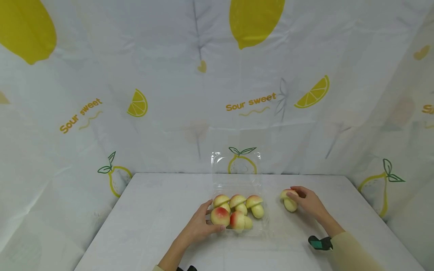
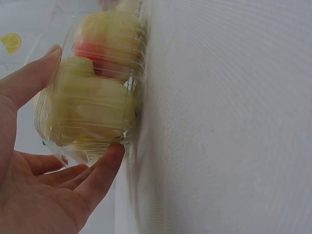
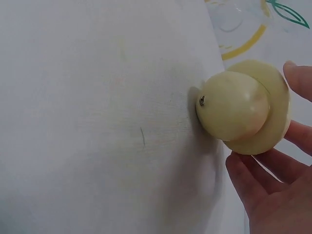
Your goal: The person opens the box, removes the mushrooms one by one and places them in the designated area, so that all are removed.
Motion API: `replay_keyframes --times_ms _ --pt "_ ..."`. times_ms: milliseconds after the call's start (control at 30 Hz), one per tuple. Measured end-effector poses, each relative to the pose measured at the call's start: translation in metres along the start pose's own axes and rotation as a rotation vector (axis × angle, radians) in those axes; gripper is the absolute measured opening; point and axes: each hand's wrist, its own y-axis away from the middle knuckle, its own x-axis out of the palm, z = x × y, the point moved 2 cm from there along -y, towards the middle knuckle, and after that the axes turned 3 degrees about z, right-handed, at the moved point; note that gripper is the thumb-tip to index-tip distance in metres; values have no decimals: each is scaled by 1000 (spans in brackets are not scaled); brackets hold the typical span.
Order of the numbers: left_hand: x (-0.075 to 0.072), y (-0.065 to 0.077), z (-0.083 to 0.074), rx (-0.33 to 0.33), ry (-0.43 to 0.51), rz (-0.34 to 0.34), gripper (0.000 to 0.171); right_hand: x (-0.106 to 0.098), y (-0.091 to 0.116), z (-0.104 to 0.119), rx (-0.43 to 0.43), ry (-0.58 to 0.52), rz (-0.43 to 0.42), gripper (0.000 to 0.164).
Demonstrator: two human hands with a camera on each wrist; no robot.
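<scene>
Box of clear plastic [image 1: 265,223], lid [image 1: 236,180] flipped up, is loaded with five yellow, red-blushed mushroom shapes [image 1: 238,201] and gripped at its left side by the left hand [image 1: 200,224]. Off to its right, a matching mushroom shape [image 1: 290,205] is being pinched by the right hand [image 1: 311,204], white tabletop [image 1: 162,210] below.

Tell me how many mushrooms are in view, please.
6: three mushrooms in the back row of the box, two in its front row, and one in the right hand.
</scene>
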Motion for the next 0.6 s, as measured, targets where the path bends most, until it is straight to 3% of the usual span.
replay_keyframes --times_ms 233,600 --pt "0 1 -1 3 -2 4 104 -7 3 8 -55 59 -60 65" --pt "0 1 -1 -9 -5 3 105 -19 16 31 -211 56 -120 53"
